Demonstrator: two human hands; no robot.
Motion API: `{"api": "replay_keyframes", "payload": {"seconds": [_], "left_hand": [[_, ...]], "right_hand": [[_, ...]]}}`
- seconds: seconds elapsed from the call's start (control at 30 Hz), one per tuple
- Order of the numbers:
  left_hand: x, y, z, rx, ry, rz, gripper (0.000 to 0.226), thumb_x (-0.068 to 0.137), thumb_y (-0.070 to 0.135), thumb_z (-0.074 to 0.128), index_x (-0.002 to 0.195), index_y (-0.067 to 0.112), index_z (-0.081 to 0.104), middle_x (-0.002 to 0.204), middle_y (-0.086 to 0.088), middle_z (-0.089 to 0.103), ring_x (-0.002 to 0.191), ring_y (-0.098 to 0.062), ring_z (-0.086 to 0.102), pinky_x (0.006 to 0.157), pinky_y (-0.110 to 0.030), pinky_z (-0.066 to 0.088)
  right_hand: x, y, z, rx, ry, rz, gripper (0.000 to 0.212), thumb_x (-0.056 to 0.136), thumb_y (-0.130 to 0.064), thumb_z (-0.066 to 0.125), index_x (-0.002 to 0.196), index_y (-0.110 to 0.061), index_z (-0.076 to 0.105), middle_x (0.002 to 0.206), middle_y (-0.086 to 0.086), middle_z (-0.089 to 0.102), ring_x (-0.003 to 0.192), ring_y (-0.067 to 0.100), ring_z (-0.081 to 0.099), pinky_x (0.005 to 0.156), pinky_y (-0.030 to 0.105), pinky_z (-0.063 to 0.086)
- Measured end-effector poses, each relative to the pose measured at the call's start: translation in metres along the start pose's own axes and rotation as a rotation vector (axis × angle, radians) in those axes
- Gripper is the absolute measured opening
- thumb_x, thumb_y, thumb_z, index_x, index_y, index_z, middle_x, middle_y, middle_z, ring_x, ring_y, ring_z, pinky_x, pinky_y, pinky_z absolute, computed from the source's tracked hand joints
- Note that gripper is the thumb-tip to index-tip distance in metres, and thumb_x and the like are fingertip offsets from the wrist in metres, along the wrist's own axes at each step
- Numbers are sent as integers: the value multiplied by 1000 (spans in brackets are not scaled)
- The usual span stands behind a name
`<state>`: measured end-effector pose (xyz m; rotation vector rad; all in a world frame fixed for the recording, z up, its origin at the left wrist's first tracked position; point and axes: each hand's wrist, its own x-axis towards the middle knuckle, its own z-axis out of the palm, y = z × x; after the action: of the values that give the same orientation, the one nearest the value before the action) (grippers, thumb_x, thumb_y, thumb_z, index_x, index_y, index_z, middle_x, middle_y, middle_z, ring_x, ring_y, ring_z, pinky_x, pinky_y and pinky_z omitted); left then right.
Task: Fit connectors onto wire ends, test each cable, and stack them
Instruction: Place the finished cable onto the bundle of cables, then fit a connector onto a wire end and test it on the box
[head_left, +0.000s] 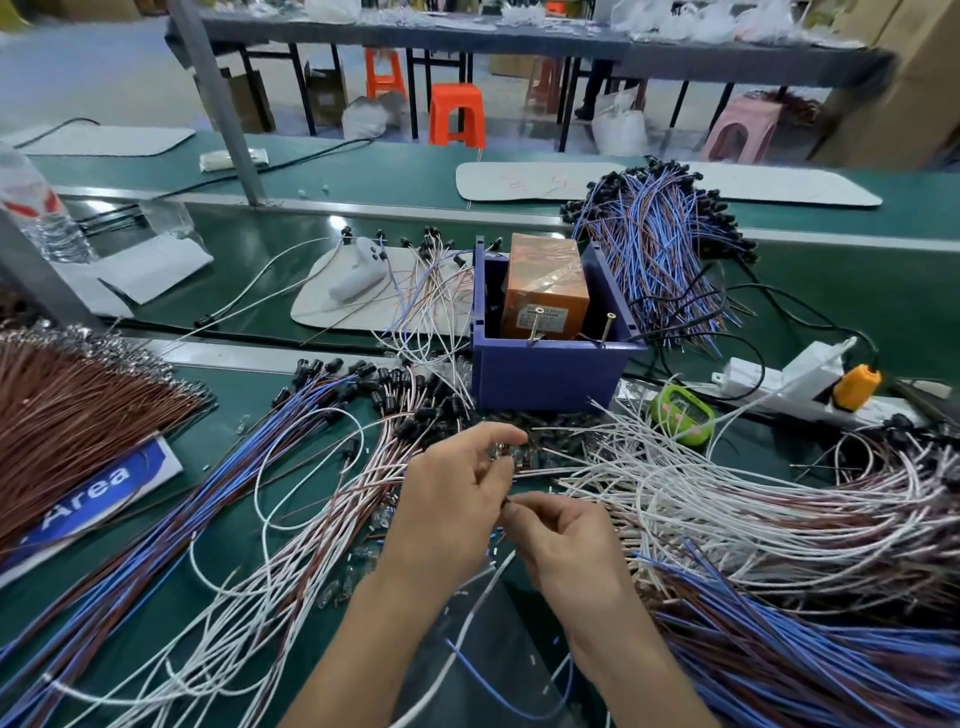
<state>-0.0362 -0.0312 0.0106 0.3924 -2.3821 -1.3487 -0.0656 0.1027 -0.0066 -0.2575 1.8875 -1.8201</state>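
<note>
Wire end (511, 501) pinched by thumb and forefinger of right hand (566, 535), above middle of tabletop (239, 415); small clear connectors (506, 451), blurred, apparently held in curled left hand (452, 499). Better to align straight, push fully home, avoid bending the strand.

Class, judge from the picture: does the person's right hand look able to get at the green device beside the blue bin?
Probably yes. The green device lies exposed right of the blue bin, with only loose white wires between it and the right hand, though that hand is pinching a wire end.
</note>
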Motion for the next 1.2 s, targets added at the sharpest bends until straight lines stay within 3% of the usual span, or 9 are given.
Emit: {"api": "replay_keyframes", "payload": {"seconds": [0.17, 0.33, 0.47, 0.63, 0.77, 0.87, 1.03, 1.1, 1.2], "left_hand": [[5, -6, -9, -57, -61, -77, 17, 99, 31, 60, 92, 34, 76, 49, 11, 54, 43, -4, 40, 47, -23, 37], [-8, -1, -4, -154, -35, 31, 58, 97, 65, 44, 54, 27, 53, 49, 6, 43, 48, -4, 37, 50, -22, 31], [-6, -3, 1, -200, -32, 40, 58, 98, 55, 54, 52, 19, 58, 48, 6, 53, 48, -5, 46, 50, -21, 37], [-6, -1, 18, -641, -88, -252, 59, 100, 28, 61, 43, 21, 47, 42, 1, 42, 40, -10, 35, 44, -20, 32], [-7, -3, 25, -807, -165, -393, 49, 89, 35, 63, 45, 20, 48, 40, 0, 39, 36, -10, 34, 40, -20, 32], [-7, -4, 23, -702, -175, -329, 53, 84, 34, 73, 41, 17, 47, 39, -1, 39, 37, -11, 33, 41, -22, 29], [-2, -7, 1, -31, -97, 94, 49, 87, 43, 58, 53, 8, 60, 45, -4, 54, 41, -15, 47, 46, -32, 42], [-1, -7, -1, -19, -108, 105, 48, 90, 41, 58, 53, 11, 63, 45, -1, 57, 40, -14, 50, 46, -27, 43], [1, -9, 7, -325, -195, -96, 53, 92, 37, 61, 45, 13, 56, 41, 0, 52, 40, -13, 42, 45, -24, 36]], "right_hand": [[-2, -8, -7, 135, -9, -12, 23, 97, -6, 65, 84, -20, 79, 49, -11, 42, 42, 3, 30, 41, 14, 27], [0, -24, -10, -91, -56, -96, 28, 101, -17, 61, 77, -12, 76, 49, -8, 40, 45, 7, 30, 42, 17, 26], [-3, -28, -10, -36, -193, -37, 44, 106, -25, 51, 68, -9, 67, 49, -7, 39, 44, 7, 28, 44, 16, 26], [-5, -23, -7, 164, -197, 59, 43, 106, -20, 49, 67, -15, 67, 47, 1, 35, 44, 11, 23, 46, 22, 20], [-7, -17, -5, 268, -199, 83, 42, 104, -17, 50, 66, -14, 68, 46, 2, 32, 43, 11, 19, 46, 24, 16], [-8, -12, -7, 285, -206, 89, 37, 101, -18, 53, 68, -13, 68, 45, -1, 32, 41, 9, 19, 43, 20, 18], [-10, -3, -10, 209, -227, 47, 35, 96, -29, 58, 85, 2, 70, 54, 0, 32, 47, 9, 22, 49, 26, 14], [-12, -4, -9, 213, -225, 34, 35, 93, -32, 58, 82, -1, 70, 56, 2, 29, 49, 10, 20, 52, 30, 11], [-11, -10, -8, 202, -217, 15, 29, 91, -33, 59, 70, -17, 71, 52, 0, 29, 48, 11, 19, 51, 30, 11]]}}
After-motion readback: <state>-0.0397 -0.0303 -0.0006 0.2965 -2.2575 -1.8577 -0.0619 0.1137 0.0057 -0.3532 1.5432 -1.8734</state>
